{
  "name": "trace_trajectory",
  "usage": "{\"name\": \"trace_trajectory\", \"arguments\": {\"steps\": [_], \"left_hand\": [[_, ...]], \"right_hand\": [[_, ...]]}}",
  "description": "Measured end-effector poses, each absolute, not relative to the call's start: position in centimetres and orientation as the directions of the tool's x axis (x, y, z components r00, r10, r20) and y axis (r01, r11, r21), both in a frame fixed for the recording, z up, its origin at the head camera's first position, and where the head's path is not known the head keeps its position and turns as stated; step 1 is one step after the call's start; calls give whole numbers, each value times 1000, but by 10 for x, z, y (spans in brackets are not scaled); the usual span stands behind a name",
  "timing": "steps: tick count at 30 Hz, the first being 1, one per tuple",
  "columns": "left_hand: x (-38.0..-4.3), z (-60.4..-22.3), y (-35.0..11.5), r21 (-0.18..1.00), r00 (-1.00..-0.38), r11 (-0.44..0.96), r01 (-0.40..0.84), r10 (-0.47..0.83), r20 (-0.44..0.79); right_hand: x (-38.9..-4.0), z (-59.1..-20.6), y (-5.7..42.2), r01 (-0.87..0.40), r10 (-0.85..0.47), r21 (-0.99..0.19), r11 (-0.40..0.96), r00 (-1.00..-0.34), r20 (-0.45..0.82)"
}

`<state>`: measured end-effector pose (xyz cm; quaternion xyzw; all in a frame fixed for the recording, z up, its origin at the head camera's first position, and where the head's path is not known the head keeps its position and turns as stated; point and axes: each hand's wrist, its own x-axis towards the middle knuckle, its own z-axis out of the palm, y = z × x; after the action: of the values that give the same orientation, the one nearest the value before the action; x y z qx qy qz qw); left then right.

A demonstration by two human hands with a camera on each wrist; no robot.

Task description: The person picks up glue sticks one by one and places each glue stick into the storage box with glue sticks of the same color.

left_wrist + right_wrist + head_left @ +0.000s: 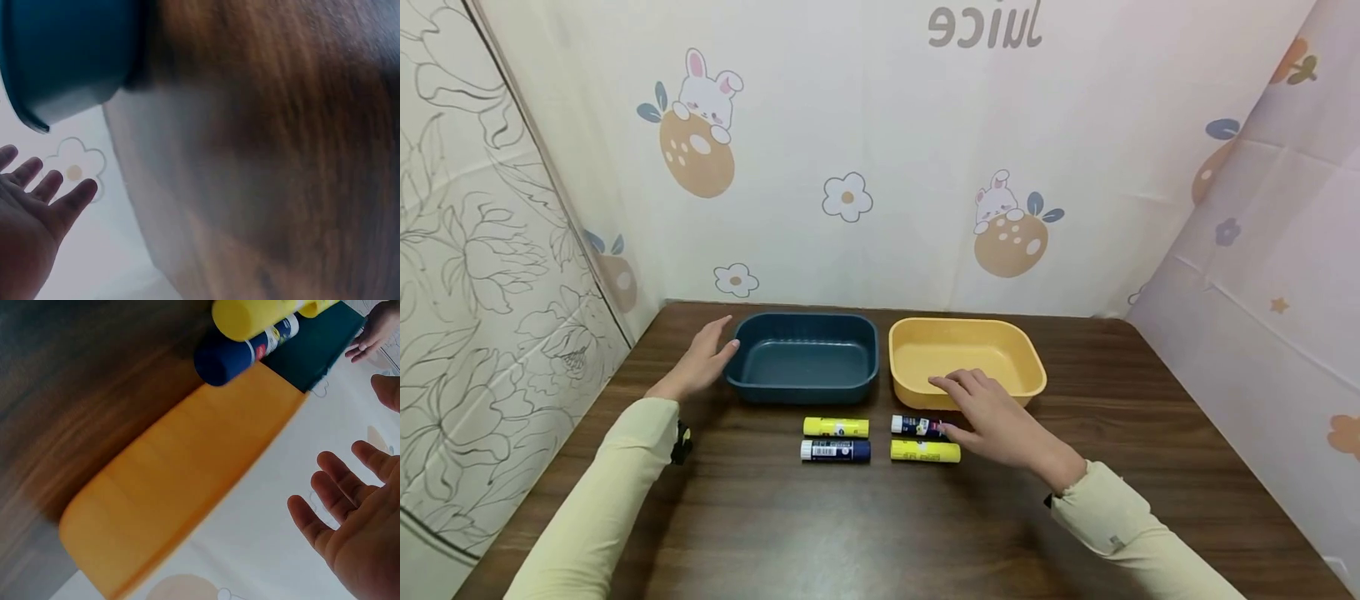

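Fingers spread, my left hand (703,360) is at the left rim of the dark teal bin (801,394) and holds nothing. Over the front of the yellow bin (925,398) hovers my right hand (996,417), its fingers extended and nothing in its grasp. Just left of its thumb lies a navy glue stick (913,426) with a white end, its right end overlapped by the thumb in the head view. In front of that one is a yellow glue stick (925,452). Another pair, a yellow glue stick (836,427) and a navy glue stick (836,451), lies before the teal bin.
The two bins stand side by side at the back of the dark wooden table (820,533), a narrow gap between them. Behind them hangs a white patterned curtain (880,258), and more patterned cloth rises at the left and right sides.
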<state>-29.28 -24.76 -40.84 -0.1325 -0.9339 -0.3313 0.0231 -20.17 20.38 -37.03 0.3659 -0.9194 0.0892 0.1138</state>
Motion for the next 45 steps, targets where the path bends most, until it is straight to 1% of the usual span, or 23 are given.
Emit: {"name": "trace_trajectory", "arguments": {"steps": [6, 10, 13, 20, 28, 35, 38, 45], "left_hand": [[-297, -419, -252, 658, -973, 717, 229, 193, 128], [-298, -423, -252, 690, -979, 695, 202, 171, 114], [-298, -425, -251, 714, -978, 670, 202, 169, 118], [-295, -427, -252, 777, -977, 594, 207, 166, 133], [-292, -429, -254, 793, -979, 577, 193, 162, 121], [-290, -430, -255, 789, -984, 591, 169, 149, 99], [-290, -431, -255, 793, -984, 586, 166, 155, 91], [-288, -429, -255, 824, -985, 549, 140, 158, 63]], "right_hand": [[-201, -383, 201, -698, -664, -93, 710, -708, 242], [-200, -390, 199, -712, -681, -88, 697, -695, 231], [-200, -394, 198, -716, -689, -78, 693, -690, 222], [-198, -402, 197, -707, -688, -67, 704, -703, 180], [-196, -412, 193, -736, -718, -51, 675, -672, 182], [-194, -419, 191, -762, -744, -33, 647, -640, 193], [-194, -420, 190, -765, -748, -21, 643, -634, 194], [-193, -423, 188, -751, -737, -7, 661, -651, 180]]}}
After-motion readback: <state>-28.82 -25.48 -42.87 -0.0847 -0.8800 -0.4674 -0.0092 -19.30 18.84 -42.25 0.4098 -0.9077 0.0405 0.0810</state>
